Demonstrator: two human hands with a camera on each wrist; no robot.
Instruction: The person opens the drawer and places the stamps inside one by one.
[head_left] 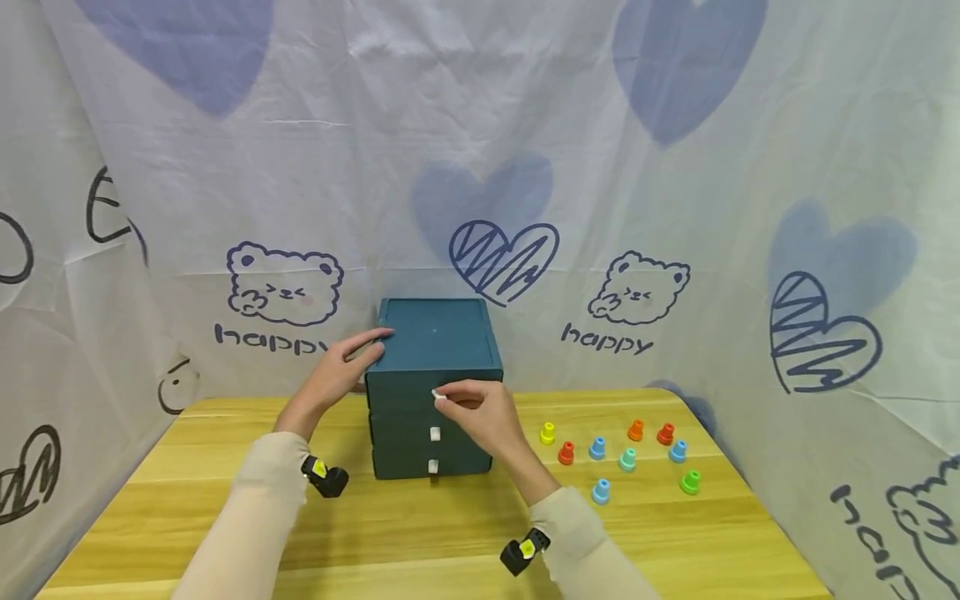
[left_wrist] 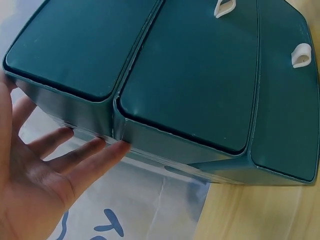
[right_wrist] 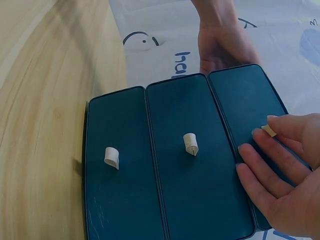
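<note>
A dark teal cabinet [head_left: 438,337] with three stacked drawers stands toward the back of the wooden table. Each drawer front carries a small white pull tab. My right hand [head_left: 480,412] pinches the top drawer's pull tab [right_wrist: 269,130] between thumb and index finger; its other fingers lie close over the drawer front. On the cabinet's left side, my left hand [head_left: 336,375] rests with spread, fairly straight fingers, fingertips against the side wall in the left wrist view. The middle pull tab [right_wrist: 190,144] and bottom pull tab [right_wrist: 112,157] stand free. All three drawers look closed.
Right of the cabinet, several small cone-shaped pegs are scattered on the table [head_left: 420,533], among them a yellow peg [head_left: 547,432], a green peg [head_left: 691,482] and an orange peg [head_left: 636,429]. A printed white cloth [head_left: 420,108] hangs behind and at both sides.
</note>
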